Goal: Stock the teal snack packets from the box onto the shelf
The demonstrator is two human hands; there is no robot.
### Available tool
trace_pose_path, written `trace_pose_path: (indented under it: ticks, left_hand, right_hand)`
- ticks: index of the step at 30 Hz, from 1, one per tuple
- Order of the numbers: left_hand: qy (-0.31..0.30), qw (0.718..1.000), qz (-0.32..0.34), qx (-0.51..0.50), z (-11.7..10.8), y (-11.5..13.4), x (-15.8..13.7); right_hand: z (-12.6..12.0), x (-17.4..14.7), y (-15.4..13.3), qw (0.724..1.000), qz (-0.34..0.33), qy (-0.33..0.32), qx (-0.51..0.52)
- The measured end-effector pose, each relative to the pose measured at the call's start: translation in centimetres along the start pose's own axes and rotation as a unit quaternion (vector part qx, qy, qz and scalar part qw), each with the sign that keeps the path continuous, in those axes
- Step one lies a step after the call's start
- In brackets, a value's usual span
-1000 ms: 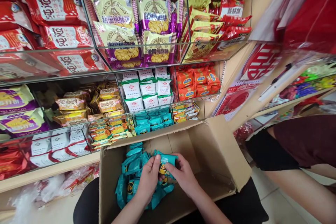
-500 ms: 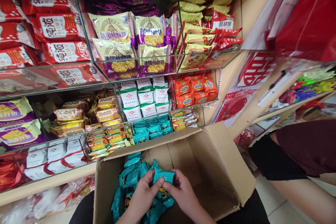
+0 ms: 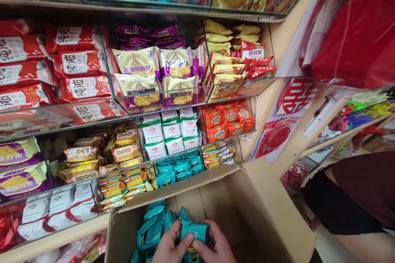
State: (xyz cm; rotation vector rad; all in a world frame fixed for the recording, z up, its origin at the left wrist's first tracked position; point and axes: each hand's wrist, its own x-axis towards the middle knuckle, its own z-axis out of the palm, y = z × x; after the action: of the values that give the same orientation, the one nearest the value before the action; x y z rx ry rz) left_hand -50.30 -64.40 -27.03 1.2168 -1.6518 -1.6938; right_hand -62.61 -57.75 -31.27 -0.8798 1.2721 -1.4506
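Observation:
Both my hands grip one teal snack packet (image 3: 194, 230) over a cardboard box (image 3: 274, 205). Fingers and thumb of my left hand (image 3: 173, 243) pinch its left end, while my right hand (image 3: 214, 244) has hold of the right end. The two thumbs nearly meet on the near side of the packet. Beneath and to the left, a heap of like teal packets (image 3: 153, 226) lies in the left part of the box. My wrists run out of the bottom of the view.
Ahead, glass-fronted shelves hold purple-and-cream biscuit packs (image 3: 137, 88), white packets (image 3: 173, 129), orange packets (image 3: 220, 121) and teal packets (image 3: 180, 168). Red packs (image 3: 82, 63) fill the left side. Red bagged goods (image 3: 354, 41) hang at right. A person in black shorts (image 3: 339, 197) is close on the right.
The view has tilted upward, so shelves, box and hands sit lower and an upper shelf row shows. My hands keep the same hold on the packet.

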Motion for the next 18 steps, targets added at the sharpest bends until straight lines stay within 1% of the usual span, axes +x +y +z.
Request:
trace_pose_path:
  ticks: [3, 5, 7, 9, 11, 13, 15, 16, 18]
  left_hand:
    - [0.001, 1.000, 0.015, -0.013, 0.1, 1.2, -0.1]
    - [-0.014, 1.000, 0.000, -0.025, 0.0, 2.7, -0.3]
    - [-0.019, 0.999, -0.019, -0.031, -0.3, 4.8, -0.4]
    - [0.008, 0.999, -0.026, -0.038, -0.6, 7.2, -0.2]
    - [0.027, 0.997, -0.031, -0.067, -1.0, 9.6, 0.5]
    - [0.007, 0.994, -0.047, -0.094, -1.5, 11.5, 2.0]
    - [-0.012, 0.996, -0.055, -0.073, -2.0, 12.5, 4.2]
    - [-0.006, 0.998, -0.052, -0.047, -2.2, 12.6, 5.5]
    - [0.030, 0.999, -0.039, -0.007, -2.6, 12.3, 8.3]
  right_hand:
    - [0.1, -0.4, -0.6, 0.999, 0.009, 0.044, 0.012]
    - [0.0, -0.6, -1.0, 0.998, 0.034, 0.045, -0.003]
    - [-0.1, -0.6, -1.0, 0.998, 0.054, 0.036, -0.006]
    - [-0.1, -0.5, -0.7, 0.997, 0.067, 0.030, 0.008]
    - [-0.1, -0.3, -0.3, 0.996, 0.077, 0.030, 0.020]
    - [-0.1, -0.3, 0.0, 0.996, 0.084, 0.021, 0.021]
    - [-0.1, -0.3, 0.1, 0.996, 0.089, 0.008, 0.015]
    - [-0.1, -0.3, 0.1, 0.996, 0.094, 0.002, 0.012]
    - [-0.1, -0.3, 0.1, 0.995, 0.103, -0.003, 0.003]
